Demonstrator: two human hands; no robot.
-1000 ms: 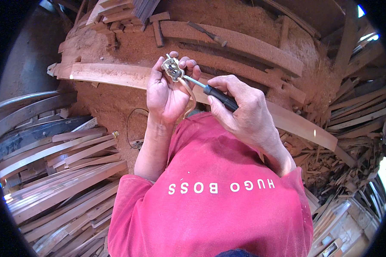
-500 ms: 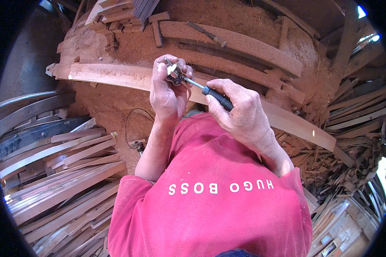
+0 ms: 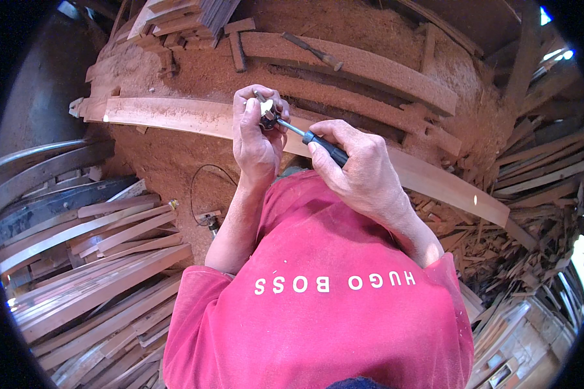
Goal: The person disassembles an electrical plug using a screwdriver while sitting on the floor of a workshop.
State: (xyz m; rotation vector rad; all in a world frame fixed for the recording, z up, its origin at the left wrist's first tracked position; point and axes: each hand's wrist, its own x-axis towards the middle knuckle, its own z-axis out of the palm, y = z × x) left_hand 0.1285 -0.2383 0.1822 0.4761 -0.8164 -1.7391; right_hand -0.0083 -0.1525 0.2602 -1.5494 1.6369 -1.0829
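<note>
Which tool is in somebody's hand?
The dark-handled screwdriver, in the right hand. The hammer-shaped tool and long thin tool lie farther off, held by nobody.

This looks like a woodworking shop. Reddish sawdust lies thick on the ground and dusts the heavy beams. Cut boards lie stacked at the left, more planks are piled at the far end, and scraps heap at the right. A screwdriver and a hammer-shaped tool fit too.
</note>
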